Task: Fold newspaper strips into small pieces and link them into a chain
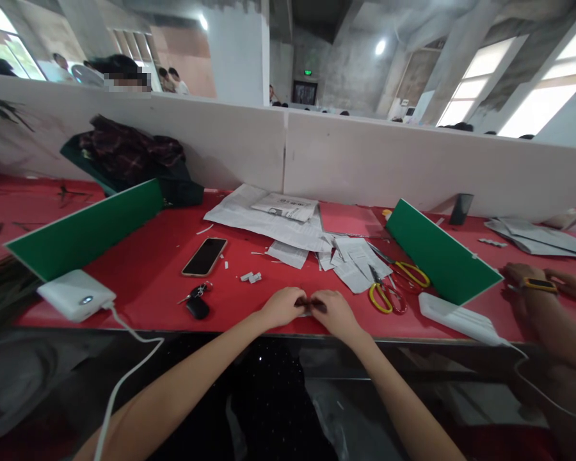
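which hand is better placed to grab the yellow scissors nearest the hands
Right, probably. The right hand is next to the yellow scissors, which lie just to its right on the red table; the left hand would have to cross over. Both hands pinch a small dark piece.

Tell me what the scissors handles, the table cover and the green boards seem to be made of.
Scissors: yellow handles look like glossy moulded plastic; blades grey, probably steel. Table cover: red, matte, no shine, likely felt or cloth. Left green board and right green board: stiff, with a white edge showing, perhaps foam or plastic sheet with green facing.
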Tool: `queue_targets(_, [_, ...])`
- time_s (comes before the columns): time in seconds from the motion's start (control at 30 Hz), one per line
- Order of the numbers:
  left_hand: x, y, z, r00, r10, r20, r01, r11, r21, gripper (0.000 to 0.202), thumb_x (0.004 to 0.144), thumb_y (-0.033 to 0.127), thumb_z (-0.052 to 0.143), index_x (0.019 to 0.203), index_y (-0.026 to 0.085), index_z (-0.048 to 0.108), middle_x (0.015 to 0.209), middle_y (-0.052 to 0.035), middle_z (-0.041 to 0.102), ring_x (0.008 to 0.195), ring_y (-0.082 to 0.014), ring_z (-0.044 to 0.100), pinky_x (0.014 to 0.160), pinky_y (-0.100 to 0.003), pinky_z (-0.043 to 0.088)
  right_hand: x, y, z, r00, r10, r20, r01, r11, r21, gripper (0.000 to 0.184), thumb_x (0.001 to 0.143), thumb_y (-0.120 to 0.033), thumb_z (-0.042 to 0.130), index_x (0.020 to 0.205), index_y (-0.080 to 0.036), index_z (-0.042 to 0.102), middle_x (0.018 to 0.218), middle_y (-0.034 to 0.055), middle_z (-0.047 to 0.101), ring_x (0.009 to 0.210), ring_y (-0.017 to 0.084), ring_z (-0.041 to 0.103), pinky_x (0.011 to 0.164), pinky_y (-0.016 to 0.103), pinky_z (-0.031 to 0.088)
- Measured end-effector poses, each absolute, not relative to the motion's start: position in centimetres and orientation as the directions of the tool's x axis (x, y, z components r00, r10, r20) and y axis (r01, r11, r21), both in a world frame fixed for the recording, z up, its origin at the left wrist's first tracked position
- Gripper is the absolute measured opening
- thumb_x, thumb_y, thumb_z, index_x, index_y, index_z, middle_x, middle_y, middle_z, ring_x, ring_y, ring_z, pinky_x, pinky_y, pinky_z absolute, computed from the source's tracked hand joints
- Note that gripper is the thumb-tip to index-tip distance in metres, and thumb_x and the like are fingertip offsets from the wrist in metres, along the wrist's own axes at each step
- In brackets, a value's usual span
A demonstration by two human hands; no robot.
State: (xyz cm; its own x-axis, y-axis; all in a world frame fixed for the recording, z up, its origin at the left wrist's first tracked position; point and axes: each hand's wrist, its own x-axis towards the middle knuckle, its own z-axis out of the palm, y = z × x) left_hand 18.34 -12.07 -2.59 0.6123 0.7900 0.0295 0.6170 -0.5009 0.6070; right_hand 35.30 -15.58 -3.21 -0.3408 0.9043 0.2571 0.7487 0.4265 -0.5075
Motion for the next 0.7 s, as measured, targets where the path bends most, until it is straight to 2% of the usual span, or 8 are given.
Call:
queue_targets(0.07, [18.4,-12.0,-2.3,0.607,0.794,0.03,0.619,-0.497,0.608,0.012,0.074,0.021,0.052,0.073,0.015,0.063,0.075,-0.0045,0.065,0.07,-0.0162,0.056,0.062,-0.024,0.036,35.0,-15.3,-3.2,-0.318,0.909,0.27,0.774,0.414,-0.48,0.009,0.075,-0.015,0.055,0.079,-0.019,0.062,0.078,0.0021,0.066,0.073,0.016,0.057,0.069,0.027,0.037])
queue_targets(0.13, [18.5,-12.0,-2.1,0.611,0.791,0.026,0.606,-0.489,0.627,0.016,0.073,0.021,0.05,0.069,0.015,0.064,0.071,-0.0039,0.064,0.066,-0.0148,0.054,0.06,-0.024,0.034,35.0,-15.3,-3.3,-0.309,0.911,0.272,0.759,0.409,-0.506,0.009,0.074,-0.016,0.055,0.078,-0.019,0.062,0.077,0.0023,0.066,0.072,0.016,0.057,0.068,0.027,0.038])
queue_targets(0.37, [18.1,-12.1,-1.6,0.623,0.78,-0.06,0.518,-0.354,0.779,0.02,0.067,0.022,0.05,0.067,0.011,0.067,0.056,0.0004,0.057,0.054,-0.0106,0.047,0.051,-0.021,0.031,35.9,-15.9,-3.2,-0.312,0.927,0.208,0.547,0.354,-0.759,0.01,0.073,-0.017,0.051,0.074,-0.017,0.061,0.072,0.0014,0.063,0.068,0.015,0.056,0.064,0.024,0.042])
queue_targets(0.53, [16.1,-11.2,-1.1,0.59,0.798,-0.125,0.511,-0.249,0.823,0.02,0.068,0.022,0.05,0.067,0.011,0.066,0.057,-0.0029,0.061,0.055,-0.0131,0.053,0.053,-0.022,0.037,38.5,-16.1,-2.7,-0.236,0.96,0.151,0.505,0.254,-0.825,0.01,0.071,-0.018,0.051,0.071,-0.016,0.06,0.069,0.0007,0.062,0.068,0.014,0.056,0.064,0.024,0.042])
queue_targets(0.63, [15.6,-10.7,-0.7,0.508,0.857,-0.091,0.53,-0.227,0.817,0.024,0.073,0.027,0.049,0.072,0.011,0.067,0.063,-0.0053,0.064,0.06,-0.0149,0.056,0.058,-0.023,0.04,39.6,-16.3,-2.4,-0.174,0.976,0.134,0.526,0.207,-0.825,0.01,0.071,-0.02,0.051,0.07,-0.016,0.06,0.067,0.0007,0.061,0.067,0.015,0.055,0.062,0.024,0.042])
queue_targets(0.7, [16.0,-10.8,-0.6,0.562,0.825,-0.056,0.473,-0.264,0.841,0.028,0.076,0.033,0.049,0.079,0.012,0.068,0.073,-0.0063,0.067,0.067,-0.0155,0.057,0.062,-0.024,0.041,39.3,-16.3,-2.4,-0.184,0.974,0.134,0.521,0.212,-0.827,0.011,0.071,-0.02,0.05,0.071,-0.016,0.06,0.069,0.0009,0.062,0.067,0.015,0.056,0.062,0.024,0.042])
